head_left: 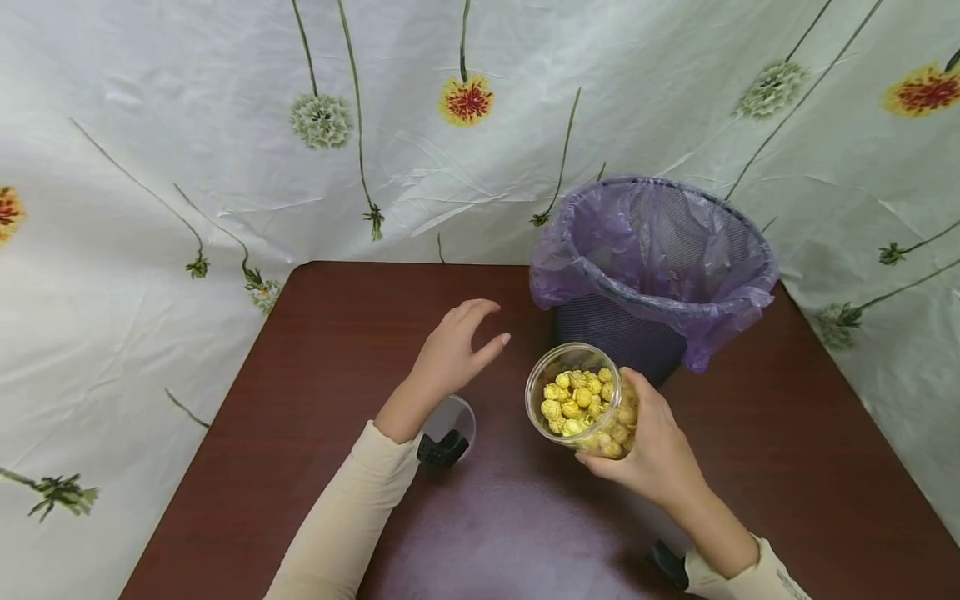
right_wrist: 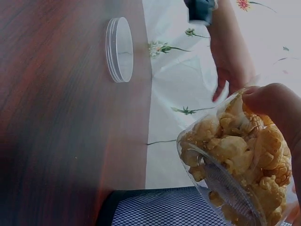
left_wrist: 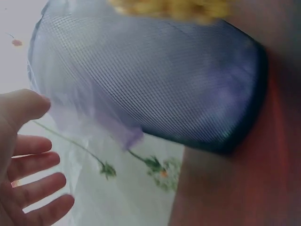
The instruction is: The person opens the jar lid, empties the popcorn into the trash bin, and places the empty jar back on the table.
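Note:
A clear round jar point(head_left: 573, 400) of yellow popcorn point(head_left: 577, 402) is gripped by my right hand point(head_left: 656, 446), thumb and fingers around its side. Its open mouth tilts toward the head camera. In the right wrist view the jar point(right_wrist: 235, 160) appears raised above the table, its popcorn showing through the clear wall. My left hand point(head_left: 453, 350) is held over the table to the jar's left, fingers spread and holding nothing. A clear round lid point(right_wrist: 120, 49) lies on the table, partly hidden behind the left wrist in the head view.
Just behind the jar stands a dark mesh bin point(head_left: 618, 329) lined with a purple plastic bag point(head_left: 675, 242) folded over its rim. The brown table point(head_left: 345, 333) ends at a floral cloth point(head_left: 225, 125) hanging behind. Black wrist devices point(head_left: 442, 448) are strapped on both wrists.

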{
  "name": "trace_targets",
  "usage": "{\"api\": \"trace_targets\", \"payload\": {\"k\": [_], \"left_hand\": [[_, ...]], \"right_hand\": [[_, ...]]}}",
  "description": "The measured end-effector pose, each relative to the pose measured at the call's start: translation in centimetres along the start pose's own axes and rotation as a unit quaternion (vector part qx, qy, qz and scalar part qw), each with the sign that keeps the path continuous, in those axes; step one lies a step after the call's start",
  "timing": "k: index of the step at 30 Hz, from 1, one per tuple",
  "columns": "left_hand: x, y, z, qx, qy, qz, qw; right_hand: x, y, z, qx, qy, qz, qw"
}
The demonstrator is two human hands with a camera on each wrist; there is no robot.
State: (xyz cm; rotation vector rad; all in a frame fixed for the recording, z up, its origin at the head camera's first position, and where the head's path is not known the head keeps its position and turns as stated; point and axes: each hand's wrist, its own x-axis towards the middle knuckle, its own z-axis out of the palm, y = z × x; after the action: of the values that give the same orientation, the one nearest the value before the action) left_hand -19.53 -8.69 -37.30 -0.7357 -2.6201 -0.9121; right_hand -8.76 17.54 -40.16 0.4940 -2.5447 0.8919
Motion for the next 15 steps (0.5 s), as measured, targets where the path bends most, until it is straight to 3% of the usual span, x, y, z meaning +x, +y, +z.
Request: {"api": "trace_targets", "payload": {"k": [3, 7, 11, 15], "left_hand": [[2.8, 0.8, -0.5, -0.076, -0.004, -0.004, 0.9971], [6.5, 2.3, -1.7, -0.177, -0.023, -0.044, 0.9830], [9.3, 4.0, -2.5, -0.280, -0.043, -0.104, 0.9534], [11.1, 5.4, -2.3, -0.354, -0.059, -0.154, 0.9206]], "right_hand": [[-0.2, 0.1, -0.1, 0.004, 0.003, 0.007, 1.0000], [-0.4, 0.2, -0.2, 0.006, 0.007, 0.009, 0.9999], [-0.5, 0.2, -0.3, 0.003, 0.012, 0.005, 0.9999], [-0.7, 0.2, -0.4, 0.002, 0.010, 0.017, 0.9998]]}}
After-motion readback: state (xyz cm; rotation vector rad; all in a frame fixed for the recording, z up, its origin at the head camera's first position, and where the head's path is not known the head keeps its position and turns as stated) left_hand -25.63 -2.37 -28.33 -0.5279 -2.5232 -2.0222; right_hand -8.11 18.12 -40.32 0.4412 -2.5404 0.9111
